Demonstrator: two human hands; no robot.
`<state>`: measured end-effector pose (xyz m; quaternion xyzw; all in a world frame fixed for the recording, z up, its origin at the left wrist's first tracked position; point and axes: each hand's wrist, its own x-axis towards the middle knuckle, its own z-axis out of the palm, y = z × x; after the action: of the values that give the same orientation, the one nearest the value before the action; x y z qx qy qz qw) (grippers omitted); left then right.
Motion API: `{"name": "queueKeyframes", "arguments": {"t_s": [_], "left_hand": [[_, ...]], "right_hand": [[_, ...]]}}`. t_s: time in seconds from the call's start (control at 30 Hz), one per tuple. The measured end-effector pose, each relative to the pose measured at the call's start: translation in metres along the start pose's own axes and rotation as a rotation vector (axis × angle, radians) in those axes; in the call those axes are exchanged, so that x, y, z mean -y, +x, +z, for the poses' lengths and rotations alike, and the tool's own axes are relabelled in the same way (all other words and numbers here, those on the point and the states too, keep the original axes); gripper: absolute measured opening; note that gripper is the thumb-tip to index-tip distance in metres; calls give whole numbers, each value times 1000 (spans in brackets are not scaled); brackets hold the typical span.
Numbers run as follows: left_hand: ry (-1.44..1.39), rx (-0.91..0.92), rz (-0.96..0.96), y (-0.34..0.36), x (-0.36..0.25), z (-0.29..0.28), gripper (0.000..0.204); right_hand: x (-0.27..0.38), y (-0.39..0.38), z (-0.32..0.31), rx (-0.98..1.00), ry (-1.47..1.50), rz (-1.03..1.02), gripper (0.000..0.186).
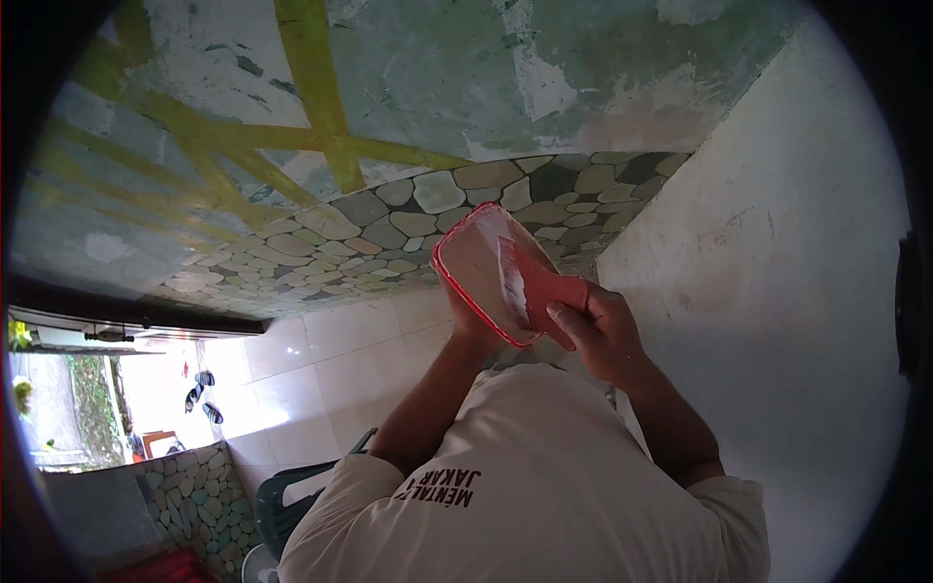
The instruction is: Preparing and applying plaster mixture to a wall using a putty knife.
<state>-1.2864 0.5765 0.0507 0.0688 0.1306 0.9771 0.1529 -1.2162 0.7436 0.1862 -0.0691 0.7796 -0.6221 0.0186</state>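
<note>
My left hand [464, 317] grips a red-rimmed rectangular tub [476, 272] from beneath and behind at its left side, so most of its fingers are hidden. A pale pasty coating lines the tub. My right hand [604, 332] is closed on a wide red putty knife [535, 282], whose blade lies inside the tub with white paste along its edge. Both hands are held out in front of my pale T-shirt [525, 486].
A wall [437, 78] with patchy green paint and yellow bands has a stone strip [418, 219]. A white wall [739, 291] stands right. Lower left are a green plastic chair [282, 491], tiled floor [350, 360], sandals [204, 381] and an open doorway [155, 389].
</note>
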Motion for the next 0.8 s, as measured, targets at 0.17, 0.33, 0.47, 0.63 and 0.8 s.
{"name": "queueKeyframes", "arguments": {"t_s": [0.17, 0.33, 0.47, 0.63, 0.8], "left_hand": [[221, -170, 92, 18, -6, 14, 72], [251, -87, 14, 28, -24, 1, 74], [104, -75, -56, 40, -34, 11, 75], [688, -22, 26, 50, -48, -39, 78], [69, -35, -216, 42, -77, -28, 73]], "right_hand": [[-15, 7, 6, -56, 349, 145, 17], [-20, 22, 20, -230, 669, 169, 19], [-28, 34, 22, -316, 1035, 282, 29], [-32, 48, 19, -343, 1158, 207, 36], [-75, 63, -14, -586, 1098, 160, 31]]}}
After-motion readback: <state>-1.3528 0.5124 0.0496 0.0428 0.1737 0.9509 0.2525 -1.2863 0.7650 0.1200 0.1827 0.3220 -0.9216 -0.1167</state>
